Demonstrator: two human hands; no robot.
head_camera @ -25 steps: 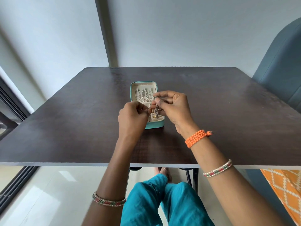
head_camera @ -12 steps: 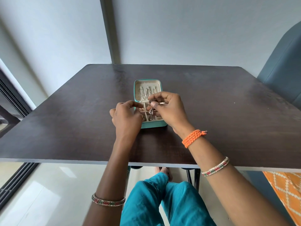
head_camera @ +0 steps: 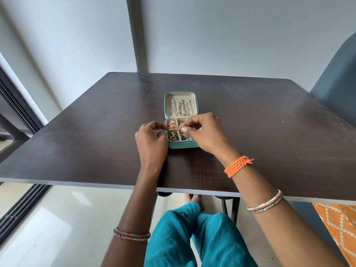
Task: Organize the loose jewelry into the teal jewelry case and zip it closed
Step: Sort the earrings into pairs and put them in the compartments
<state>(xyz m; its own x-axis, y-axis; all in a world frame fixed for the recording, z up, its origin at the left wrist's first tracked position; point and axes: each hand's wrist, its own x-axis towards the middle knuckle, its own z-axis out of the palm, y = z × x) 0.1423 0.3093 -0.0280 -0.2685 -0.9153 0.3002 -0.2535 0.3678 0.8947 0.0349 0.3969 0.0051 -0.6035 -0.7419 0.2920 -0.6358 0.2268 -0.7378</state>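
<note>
The open teal jewelry case (head_camera: pixel 181 120) lies lengthwise toward twelve o'clock on the bench (head_camera: pixel 77 135), the right hand (head_camera: pixel 204 133) nearer, pinching a small piece above its compartments, the left hand (head_camera: pixel 151 141) pinched at its nine o'clock edge.

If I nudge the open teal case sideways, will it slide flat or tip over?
The case probably slides flat: lid and tray both lie flat on the smooth table. It looks light, so it may skid easily. The chains in the lid and the loose pieces in the compartments would likely shift.
</note>
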